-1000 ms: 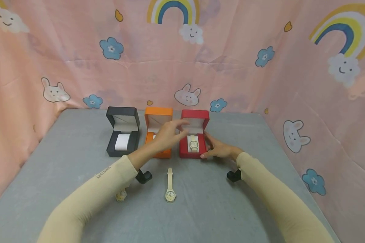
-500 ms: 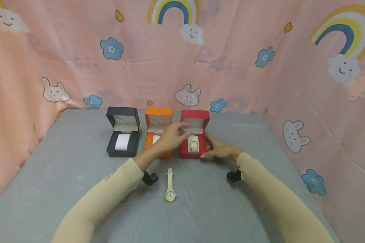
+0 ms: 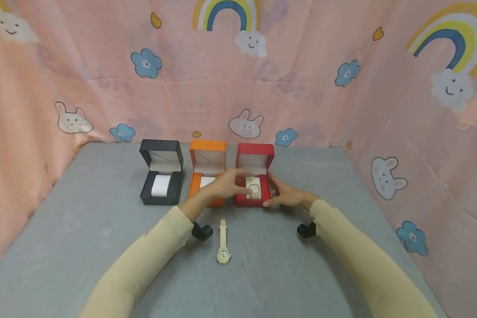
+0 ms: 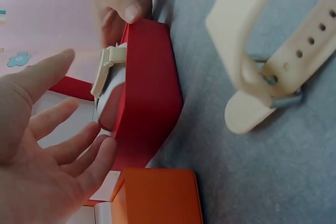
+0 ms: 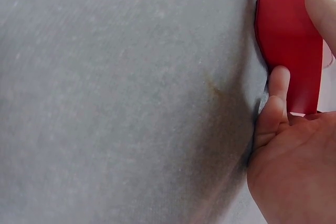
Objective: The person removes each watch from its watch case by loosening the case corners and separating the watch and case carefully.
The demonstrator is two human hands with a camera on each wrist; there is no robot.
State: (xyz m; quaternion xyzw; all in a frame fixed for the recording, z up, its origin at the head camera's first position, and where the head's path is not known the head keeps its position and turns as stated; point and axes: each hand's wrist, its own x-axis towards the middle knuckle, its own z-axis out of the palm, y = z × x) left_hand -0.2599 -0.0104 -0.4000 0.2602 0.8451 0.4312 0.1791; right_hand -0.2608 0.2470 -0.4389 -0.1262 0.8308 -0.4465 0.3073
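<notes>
A red watch box (image 3: 247, 203) stands with its lid raised, and a cream-strapped watch (image 3: 255, 190) sits round its white cushion. My right hand (image 3: 288, 195) grips the box's right side, thumb at the front corner and fingers toward the back. Over the box's left side is my left hand (image 3: 224, 183), its thumb close by the watch face. In the left wrist view that left hand (image 4: 58, 150) has spread fingers with nothing in them, fingertips right by the cushion and box wall. A second cream watch (image 3: 223, 243) lies on the table in front.
Left of the red box stand an orange watch box (image 3: 194, 183) and a black one (image 3: 155, 201), both with lids up and white cushions inside. A cream strap with a buckle (image 4: 278, 77) shows large in the left wrist view. A pink curtain (image 3: 302, 97) hangs behind the table.
My left hand has moved right and down toward the watch in the red box. A watch seen beside the left sleeve earlier is now hidden. My right hand has stayed put.
</notes>
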